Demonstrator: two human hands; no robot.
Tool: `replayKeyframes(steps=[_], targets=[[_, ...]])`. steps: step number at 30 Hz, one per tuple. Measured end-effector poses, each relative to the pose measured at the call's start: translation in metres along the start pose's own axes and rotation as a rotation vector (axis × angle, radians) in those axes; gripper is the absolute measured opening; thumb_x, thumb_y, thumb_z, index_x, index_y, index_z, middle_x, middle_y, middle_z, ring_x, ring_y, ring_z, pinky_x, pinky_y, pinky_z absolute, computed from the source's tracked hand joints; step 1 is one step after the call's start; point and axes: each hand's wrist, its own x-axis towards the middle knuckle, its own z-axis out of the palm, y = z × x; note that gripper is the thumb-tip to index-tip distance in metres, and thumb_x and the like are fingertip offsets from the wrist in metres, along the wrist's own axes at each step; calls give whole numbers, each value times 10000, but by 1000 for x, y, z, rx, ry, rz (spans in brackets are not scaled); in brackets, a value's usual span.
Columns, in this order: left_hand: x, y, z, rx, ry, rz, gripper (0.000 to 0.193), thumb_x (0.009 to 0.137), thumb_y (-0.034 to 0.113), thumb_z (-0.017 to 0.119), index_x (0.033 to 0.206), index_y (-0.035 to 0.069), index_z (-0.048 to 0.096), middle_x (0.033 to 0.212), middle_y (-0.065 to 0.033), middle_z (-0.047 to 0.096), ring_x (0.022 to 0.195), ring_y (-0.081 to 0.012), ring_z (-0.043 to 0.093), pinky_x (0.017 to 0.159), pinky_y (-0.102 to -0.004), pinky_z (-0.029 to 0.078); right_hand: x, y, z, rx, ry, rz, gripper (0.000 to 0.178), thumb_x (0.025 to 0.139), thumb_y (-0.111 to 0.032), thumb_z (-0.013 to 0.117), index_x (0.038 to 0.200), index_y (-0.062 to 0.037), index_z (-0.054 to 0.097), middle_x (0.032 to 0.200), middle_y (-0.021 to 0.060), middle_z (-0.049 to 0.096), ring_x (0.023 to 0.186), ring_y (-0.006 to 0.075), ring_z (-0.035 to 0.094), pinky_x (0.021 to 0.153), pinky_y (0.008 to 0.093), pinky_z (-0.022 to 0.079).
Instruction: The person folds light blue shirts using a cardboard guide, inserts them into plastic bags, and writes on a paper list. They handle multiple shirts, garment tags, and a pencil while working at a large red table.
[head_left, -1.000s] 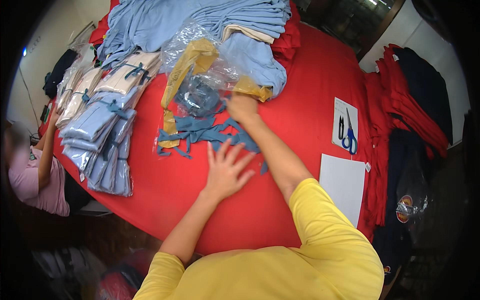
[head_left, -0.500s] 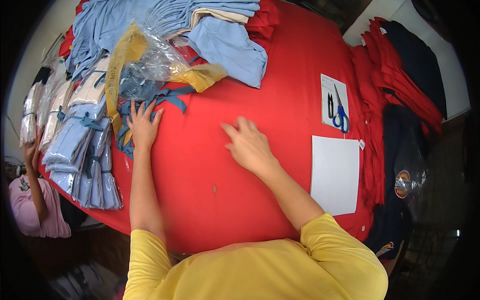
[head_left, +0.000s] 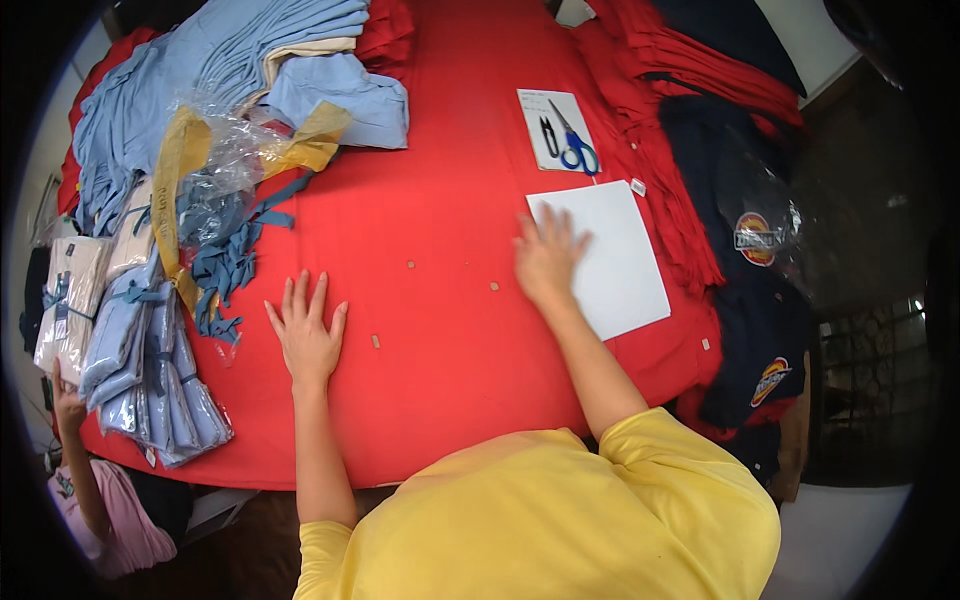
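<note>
My left hand lies flat on the red cloth, fingers spread, holding nothing. A tangle of teal fabric strips is just beyond it to the left. My right hand, slightly blurred, is over the left edge of a white paper sheet. Its fingers are apart and nothing shows in them; whether it touches the paper I cannot tell. Between my hands, small tan bits are scattered on the cloth. Blue-handled scissors and black thread snips rest on a written card beyond the paper.
Light blue folded garments pile up at the far left, near clear plastic with yellow tape. Bagged garments are stacked at the left edge. Another person's hand touches a bagged beige bundle. Red and navy garments line the right.
My left hand has come away from the teal strips, nearer to me on the cloth. My right hand has moved right to the paper. The whole view has shifted, and more tan bits show.
</note>
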Motion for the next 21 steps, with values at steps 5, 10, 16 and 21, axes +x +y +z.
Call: replayKeyframes(steps=[5,10,16,21], targets=[[-1,12,-5,-33,-102,-39,448,900,348,588,1307,165,551,1416,-43,453,1366,-254,328,1148,-486,179,-16,67,-3,-60,-24,150,430,965,-303,483,1392,-317,439,1488,84,342,1385,329,267,1062,697,108],[-5,5,-2,-48,-79,-29,440,901,329,591,1299,145,556,1407,-39,468,1355,-242,350,1149,-462,189,-2,65,-15,140,-80,103,629,868,-284,637,1430,-200,367,1452,127,387,1356,344,309,1059,643,205],[-6,-2,-1,-72,-59,-74,422,901,312,593,1282,134,569,1397,-44,480,1343,-229,373,1144,-446,211,13,165,-62,-74,-43,456,578,794,-392,694,1252,-65,561,1229,139,537,1130,348,485,898,504,408],[-7,-2,9,-16,15,-152,434,886,327,606,1280,149,573,1402,-77,464,1334,-256,379,1140,-461,211,-8,201,-43,-26,-43,219,504,787,-324,718,1178,-40,576,1156,162,546,1081,377,490,878,487,441]])
